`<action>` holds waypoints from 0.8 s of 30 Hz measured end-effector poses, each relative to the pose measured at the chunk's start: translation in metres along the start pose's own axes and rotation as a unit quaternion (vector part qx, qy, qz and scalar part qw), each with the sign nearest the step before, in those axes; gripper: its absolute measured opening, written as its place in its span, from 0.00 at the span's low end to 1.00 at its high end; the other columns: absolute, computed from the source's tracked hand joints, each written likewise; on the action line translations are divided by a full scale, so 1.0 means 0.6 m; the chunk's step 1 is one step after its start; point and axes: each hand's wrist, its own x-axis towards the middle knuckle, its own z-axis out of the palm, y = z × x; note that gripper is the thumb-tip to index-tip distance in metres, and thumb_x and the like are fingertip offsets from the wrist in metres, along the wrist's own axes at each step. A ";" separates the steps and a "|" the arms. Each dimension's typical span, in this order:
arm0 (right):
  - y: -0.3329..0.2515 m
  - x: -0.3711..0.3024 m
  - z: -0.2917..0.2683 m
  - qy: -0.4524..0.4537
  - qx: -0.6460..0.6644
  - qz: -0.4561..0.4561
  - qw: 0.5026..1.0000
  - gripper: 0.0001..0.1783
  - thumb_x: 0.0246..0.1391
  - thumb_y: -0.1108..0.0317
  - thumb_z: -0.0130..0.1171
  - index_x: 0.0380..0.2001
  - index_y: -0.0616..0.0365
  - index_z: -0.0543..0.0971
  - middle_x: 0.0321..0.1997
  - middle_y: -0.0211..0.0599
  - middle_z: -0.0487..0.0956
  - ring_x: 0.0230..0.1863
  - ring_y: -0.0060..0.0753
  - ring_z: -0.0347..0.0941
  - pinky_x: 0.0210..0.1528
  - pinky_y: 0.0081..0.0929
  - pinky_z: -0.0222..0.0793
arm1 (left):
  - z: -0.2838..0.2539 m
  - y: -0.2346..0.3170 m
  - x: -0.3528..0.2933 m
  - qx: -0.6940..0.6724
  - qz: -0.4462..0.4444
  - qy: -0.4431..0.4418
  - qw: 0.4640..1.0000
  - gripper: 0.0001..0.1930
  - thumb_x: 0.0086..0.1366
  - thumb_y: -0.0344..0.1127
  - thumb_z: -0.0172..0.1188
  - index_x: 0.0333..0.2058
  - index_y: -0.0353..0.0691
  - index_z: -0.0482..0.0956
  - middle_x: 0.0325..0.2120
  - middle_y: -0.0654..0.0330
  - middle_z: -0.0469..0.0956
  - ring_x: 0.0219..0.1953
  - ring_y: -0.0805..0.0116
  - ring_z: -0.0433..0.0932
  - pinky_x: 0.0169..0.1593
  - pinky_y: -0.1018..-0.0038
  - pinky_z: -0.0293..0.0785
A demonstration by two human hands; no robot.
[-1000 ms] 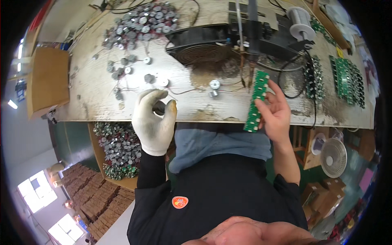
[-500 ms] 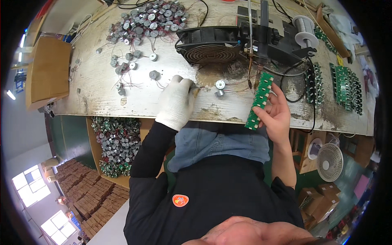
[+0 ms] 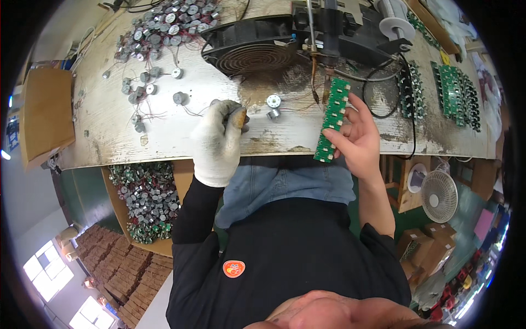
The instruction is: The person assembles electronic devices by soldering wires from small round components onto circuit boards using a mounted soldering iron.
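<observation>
My right hand (image 3: pixel 359 137), bare, grips a long green circuit board (image 3: pixel 333 118) between thumb and fingers. The board stands tilted below the upright soldering iron (image 3: pixel 330 60), with small pale connectors along its edge. My left hand (image 3: pixel 216 142) wears a white glove stained at the thumb. Its fingers are curled together at the bench top; thin wires show by the fingertips, but what they hold is hidden. Between the hands lie two small round motors, one white-faced (image 3: pixel 273 101) and one silver (image 3: pixel 273 113), with thin wires running right. Another grey motor (image 3: pixel 179 98) rests left of the glove.
A heap of motors (image 3: pixel 170 27) covers the back left. A black fan (image 3: pixel 255 55) stands behind my hands, a solder wire spool (image 3: pixel 395 27) at back right. Rows of green boards (image 3: pixel 452 93) lie at the right. A carton (image 3: pixel 48 118) stands far left; a box of motors (image 3: pixel 148 203) sits below the bench.
The whole view has shifted, with bench things sitting further left. My left hand has turned, thumb side now showing, fingers curled. My right hand still holds the board below the iron.
</observation>
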 end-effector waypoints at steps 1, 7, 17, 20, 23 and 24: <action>-0.001 0.000 0.001 -0.005 0.003 0.002 1.000 0.41 0.48 0.83 0.62 0.63 0.66 0.54 0.45 0.43 0.72 0.26 0.18 0.73 0.19 0.12 0.65 | 0.008 0.004 -0.005 -0.005 -0.002 -0.003 1.000 0.08 0.65 0.26 0.55 0.41 0.28 0.72 0.26 0.57 0.77 0.28 0.71 0.78 0.34 0.77 0.74; 0.003 -0.002 0.002 -0.015 -0.010 -0.007 1.000 0.43 0.48 0.84 0.61 0.65 0.63 0.53 0.48 0.47 0.70 0.27 0.19 0.74 0.21 0.14 0.68 | 0.026 0.030 -0.010 -0.144 -0.087 -0.078 0.983 0.13 0.67 0.31 0.55 0.46 0.28 0.74 0.31 0.57 0.78 0.31 0.74 0.78 0.37 0.80 0.76; -0.012 -0.011 0.003 -0.023 0.020 0.033 0.999 0.43 0.48 0.83 0.61 0.66 0.63 0.53 0.42 0.48 0.75 0.27 0.24 0.77 0.22 0.16 0.71 | 0.052 0.043 -0.010 -0.231 -0.208 -0.112 0.944 0.10 0.64 0.33 0.58 0.39 0.30 0.78 0.28 0.61 0.78 0.29 0.76 0.76 0.32 0.82 0.71; -0.013 -0.016 0.006 -0.035 0.032 0.061 0.997 0.42 0.49 0.82 0.62 0.65 0.63 0.52 0.42 0.46 0.76 0.27 0.23 0.77 0.22 0.16 0.71 | 0.063 0.041 -0.011 -0.135 -0.139 -0.125 0.973 0.09 0.62 0.33 0.59 0.34 0.31 0.78 0.27 0.62 0.78 0.28 0.76 0.74 0.32 0.79 0.69; -0.017 -0.021 0.011 -0.036 0.032 0.066 0.997 0.42 0.49 0.82 0.62 0.65 0.62 0.53 0.42 0.46 0.76 0.28 0.23 0.77 0.22 0.16 0.71 | 0.077 0.046 -0.011 -0.131 -0.114 -0.108 0.979 0.09 0.61 0.33 0.60 0.31 0.30 0.78 0.26 0.62 0.77 0.27 0.76 0.72 0.33 0.76 0.67; -0.016 -0.022 0.012 -0.035 0.028 0.063 0.997 0.42 0.49 0.82 0.62 0.65 0.60 0.54 0.42 0.45 0.76 0.28 0.22 0.77 0.22 0.16 0.71 | 0.078 0.046 -0.007 -0.073 -0.062 -0.118 0.988 0.09 0.61 0.33 0.59 0.31 0.30 0.78 0.26 0.61 0.77 0.28 0.77 0.72 0.33 0.76 0.67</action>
